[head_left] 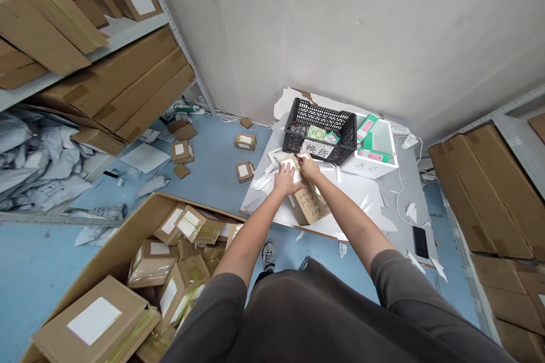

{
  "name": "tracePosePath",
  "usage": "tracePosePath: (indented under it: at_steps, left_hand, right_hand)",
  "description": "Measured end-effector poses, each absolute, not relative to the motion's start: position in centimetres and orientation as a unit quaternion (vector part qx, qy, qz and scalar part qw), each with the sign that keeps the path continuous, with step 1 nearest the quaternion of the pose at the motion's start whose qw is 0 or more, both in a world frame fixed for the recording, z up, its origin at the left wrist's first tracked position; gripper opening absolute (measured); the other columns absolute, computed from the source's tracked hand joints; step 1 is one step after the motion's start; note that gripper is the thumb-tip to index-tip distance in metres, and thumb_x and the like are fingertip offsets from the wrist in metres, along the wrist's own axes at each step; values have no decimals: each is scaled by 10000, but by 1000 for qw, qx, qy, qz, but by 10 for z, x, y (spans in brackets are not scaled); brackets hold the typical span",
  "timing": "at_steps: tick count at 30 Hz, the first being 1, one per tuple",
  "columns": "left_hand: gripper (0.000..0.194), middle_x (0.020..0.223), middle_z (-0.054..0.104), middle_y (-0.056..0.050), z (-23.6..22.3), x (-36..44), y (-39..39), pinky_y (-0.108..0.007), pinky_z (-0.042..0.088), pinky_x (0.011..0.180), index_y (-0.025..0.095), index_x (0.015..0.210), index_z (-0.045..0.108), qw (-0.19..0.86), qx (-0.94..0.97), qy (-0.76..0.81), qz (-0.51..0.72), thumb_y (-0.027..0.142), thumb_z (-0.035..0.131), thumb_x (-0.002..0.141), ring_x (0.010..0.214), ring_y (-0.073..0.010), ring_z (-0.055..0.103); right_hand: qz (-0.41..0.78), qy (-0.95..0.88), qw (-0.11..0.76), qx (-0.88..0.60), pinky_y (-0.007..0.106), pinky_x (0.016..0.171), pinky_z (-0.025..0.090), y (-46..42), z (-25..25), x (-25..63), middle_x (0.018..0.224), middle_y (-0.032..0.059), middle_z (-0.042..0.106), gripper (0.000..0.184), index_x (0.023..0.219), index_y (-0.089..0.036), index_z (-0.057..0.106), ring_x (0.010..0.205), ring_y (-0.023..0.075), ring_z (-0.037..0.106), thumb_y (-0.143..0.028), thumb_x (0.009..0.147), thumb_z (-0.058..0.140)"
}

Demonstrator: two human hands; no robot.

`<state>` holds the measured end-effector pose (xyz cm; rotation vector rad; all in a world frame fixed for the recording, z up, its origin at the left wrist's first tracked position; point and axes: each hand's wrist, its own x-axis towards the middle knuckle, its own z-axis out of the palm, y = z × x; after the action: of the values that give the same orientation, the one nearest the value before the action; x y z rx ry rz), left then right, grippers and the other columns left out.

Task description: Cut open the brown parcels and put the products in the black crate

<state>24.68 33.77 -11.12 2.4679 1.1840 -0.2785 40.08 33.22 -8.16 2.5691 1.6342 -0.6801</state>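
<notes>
A taped cardboard box (310, 204) with handwritten numbers on its side sits at the near edge of the table. My left hand (287, 180) rests on the top of this box, its fingers spread over the cardboard and a white label. Close beside it, my right hand (309, 167) is closed at the box's far end. A small red and black tool (300, 160) pokes out of its fingers; its blade or tip is hidden. Just beyond the box stands a black plastic crate (340, 150) with a handwritten sign on its front and green-and-white packs inside.
Right of the crate is a white foam bin (389, 150) holding green and pink packs. A phone (420, 241) lies at the table's right. A large carton (140, 204) of parcels stands at lower left. Loaded shelves (128, 37) flank both sides; small boxes (245, 171) lie on the floor.
</notes>
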Motion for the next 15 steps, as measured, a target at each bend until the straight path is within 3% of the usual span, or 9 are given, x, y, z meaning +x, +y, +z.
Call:
tracePosePath:
  at_steps: [5,9,15]
  left_hand:
    - [1234,1828,43,-107,-111,243,350,-663,334,1244,261,1734,223,222,882,395,-131,886,647,758,1665,-453,6]
    - [1227,1828,-4,-99,-109,241,354,-666,323,1247,286,1738,189,228,883,386,-141,852,668,761,1668,-442,-26]
    - [1215,1829,-31,-73,-103,235,355,-677,350,1224,340,1737,163,232,881,380,-158,821,707,762,1670,-432,-35]
  right_hand:
    - [-224,519,23,825,323,993,509,327,-76,396,1339,271,710,424,1430,-87,616,1251,306,706,-325,1087,542]
    - [-238,521,36,819,311,971,521,324,-75,396,1348,264,713,436,1423,-81,627,1254,306,707,-302,1048,602]
    - [-250,507,7,825,333,976,519,316,-79,391,1357,255,706,437,1463,-102,575,1244,304,707,-336,1100,508]
